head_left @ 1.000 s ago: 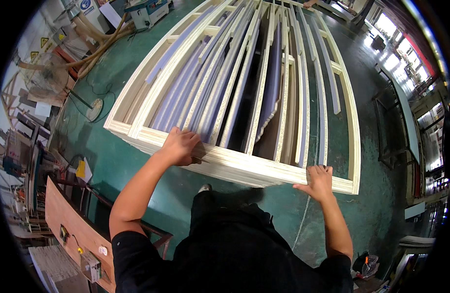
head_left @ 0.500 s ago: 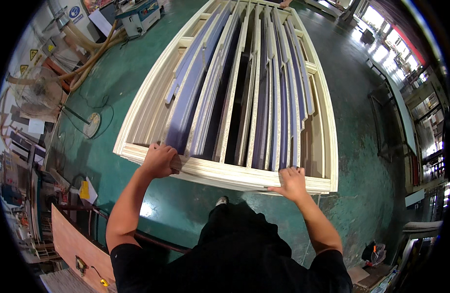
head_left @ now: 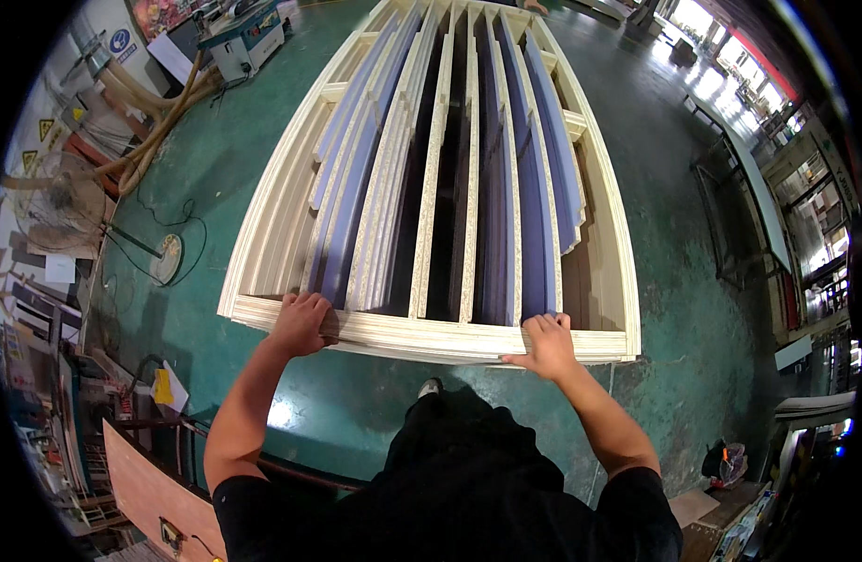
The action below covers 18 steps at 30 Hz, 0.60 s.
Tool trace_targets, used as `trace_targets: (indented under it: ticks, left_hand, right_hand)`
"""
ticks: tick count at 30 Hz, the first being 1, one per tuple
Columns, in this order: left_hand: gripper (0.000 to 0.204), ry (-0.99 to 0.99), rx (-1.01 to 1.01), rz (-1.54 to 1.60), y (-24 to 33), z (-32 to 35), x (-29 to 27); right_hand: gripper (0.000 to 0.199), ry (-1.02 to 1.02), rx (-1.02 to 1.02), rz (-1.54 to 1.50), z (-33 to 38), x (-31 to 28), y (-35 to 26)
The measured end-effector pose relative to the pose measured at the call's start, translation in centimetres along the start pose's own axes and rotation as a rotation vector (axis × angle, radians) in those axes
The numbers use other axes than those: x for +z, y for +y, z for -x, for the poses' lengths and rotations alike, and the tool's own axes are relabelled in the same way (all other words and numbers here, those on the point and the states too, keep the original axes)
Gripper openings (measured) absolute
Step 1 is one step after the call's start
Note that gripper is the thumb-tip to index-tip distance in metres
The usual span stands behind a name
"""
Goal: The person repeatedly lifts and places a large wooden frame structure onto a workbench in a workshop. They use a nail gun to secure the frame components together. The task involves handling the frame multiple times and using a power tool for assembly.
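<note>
A long rectangular frame of pale wood (head_left: 412, 334) stretches away from me, apparently in several layers stacked on one another. My left hand (head_left: 302, 324) grips its near rail left of the middle, fingers curled over the top edge. Toward the right end of the same rail, my right hand (head_left: 545, 344) has its fingers over the top and its thumb along the front face. Inside the frame run several lengthwise strips (head_left: 421, 253) with pale, speckled edges and bluish-purple sides (head_left: 337, 248). Some strips on the left and right have stepped ends short of the near rail.
Another person's hand (head_left: 536, 6) shows at the frame's far end. Left are a standing fan (head_left: 70, 201) with a round base (head_left: 168, 258), hoses (head_left: 159, 131) and a machine (head_left: 243, 42). A long bench (head_left: 754, 187) stands right; a wooden board (head_left: 159, 482) lies lower left.
The frame's near end has turned slightly, its left corner coming nearer me. The strips have shifted and spread, with wider gaps on the right. Both hands keep their grip on the rail.
</note>
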State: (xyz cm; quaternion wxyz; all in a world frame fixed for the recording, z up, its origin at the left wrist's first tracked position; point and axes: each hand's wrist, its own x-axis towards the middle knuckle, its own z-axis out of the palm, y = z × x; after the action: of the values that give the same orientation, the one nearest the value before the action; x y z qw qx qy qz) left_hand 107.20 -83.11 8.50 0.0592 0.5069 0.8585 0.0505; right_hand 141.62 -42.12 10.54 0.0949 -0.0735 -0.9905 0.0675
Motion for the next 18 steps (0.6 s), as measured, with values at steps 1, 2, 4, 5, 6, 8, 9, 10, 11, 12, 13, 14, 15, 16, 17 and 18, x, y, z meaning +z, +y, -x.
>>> trace_targets:
  ticks: [1, 2, 4, 5, 6, 8, 9, 10, 11, 12, 13, 14, 15, 16, 17, 18]
  left_hand:
    - [0.066, -0.016, -0.005, 0.009, -0.1, -0.2, 0.2]
    - [0.068, -0.031, -0.010, 0.018, -0.1, -0.3, 0.4]
    - [0.070, -0.084, -0.030, 0.040, 0.0, -0.6, 0.5]
    - [0.070, -0.120, -0.045, 0.052, 0.1, -0.9, 0.4]
    - [0.070, -0.157, -0.059, 0.063, 0.2, -1.2, 0.4]
    - [0.074, -0.142, -0.028, 0.014, -0.6, -1.3, 0.6]
    - [0.076, -0.133, -0.013, -0.011, -1.0, -1.4, 0.7]
    - [0.077, -0.160, -0.023, -0.011, -0.7, -1.7, 0.4]
    - [0.078, -0.187, -0.034, -0.012, -0.4, -2.0, 0.0]
    - [0.078, -0.213, -0.045, -0.012, -0.1, -2.3, -0.3]
    - [0.078, -0.199, -0.050, -0.022, -0.1, -2.3, -0.3]
    - [0.077, -0.185, -0.054, -0.031, -0.2, -2.2, -0.1]
    - [0.076, -0.170, -0.058, -0.040, -0.3, -2.2, -0.1]
    - [0.074, -0.163, -0.054, -0.043, -0.5, -2.3, -0.2]
    - [0.073, -0.156, -0.050, -0.046, -0.8, -2.4, -0.3]
    - [0.071, -0.149, -0.047, -0.049, -1.1, -2.6, -0.5]
  right_hand:
    - [0.068, 0.000, -0.001, 0.001, -0.2, 0.0, 0.1]
    - [0.069, -0.001, -0.002, 0.002, -0.3, 0.1, 0.1]
    - [0.070, -0.082, 0.013, 0.007, -0.5, 0.2, 0.0]
    - [0.071, -0.122, 0.025, 0.010, -0.5, 0.1, -0.1]
    - [0.071, -0.168, 0.033, 0.022, -0.6, 0.0, -0.1]
    - [0.072, -0.259, 0.036, 0.040, -1.8, -0.2, -0.3]
    - [0.073, -0.237, 0.028, 0.045, -2.1, 0.0, -0.3]
    - [0.073, -0.220, 0.034, 0.040, -1.9, 0.3, -0.1]
    - [0.073, -0.203, 0.039, 0.035, -1.9, 0.6, 0.0]
    - [0.073, -0.185, 0.044, 0.031, -1.8, 0.8, 0.2]
    - [0.074, -0.171, 0.035, 0.035, -1.8, 1.0, 0.2]
    - [0.075, -0.158, 0.027, 0.040, -1.9, 1.1, 0.2]
    - [0.075, -0.145, 0.018, 0.044, -2.1, 1.3, 0.2]
    - [0.075, -0.167, 0.025, 0.042, -2.4, 1.4, 0.3]
    - [0.075, -0.189, 0.031, 0.040, -2.8, 1.4, 0.3]
    - [0.075, -0.210, 0.037, 0.037, -3.2, 1.4, 0.4]
